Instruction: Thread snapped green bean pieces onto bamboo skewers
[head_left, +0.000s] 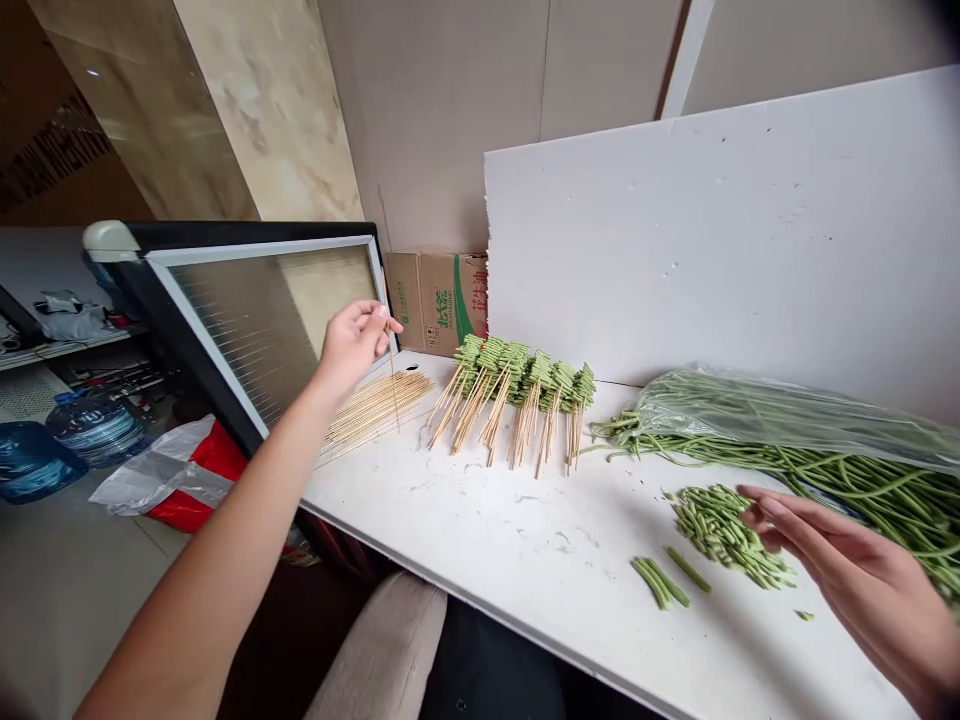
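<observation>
My left hand (356, 338) is raised over a loose pile of bamboo skewers (375, 405) at the left end of the white board (525, 540). It pinches one thin skewer, which hangs straight down from the fingertips. My right hand (832, 570) hovers at the lower right with its fingers stretched out, just beside a heap of short cut green bean pieces (720, 530). A few cut pieces (660, 580) lie apart in front of the heap. Several finished skewers of bean pieces (517, 385) lie in a row at the back.
Long uncut green beans (825, 460) lie partly under a clear plastic bag at the right. A white foam panel (720, 220) stands behind. A glass-topped freezer (247, 300), a cardboard box (439, 300), water bottles (67, 440) and a red-and-grey bag (180, 475) are at the left.
</observation>
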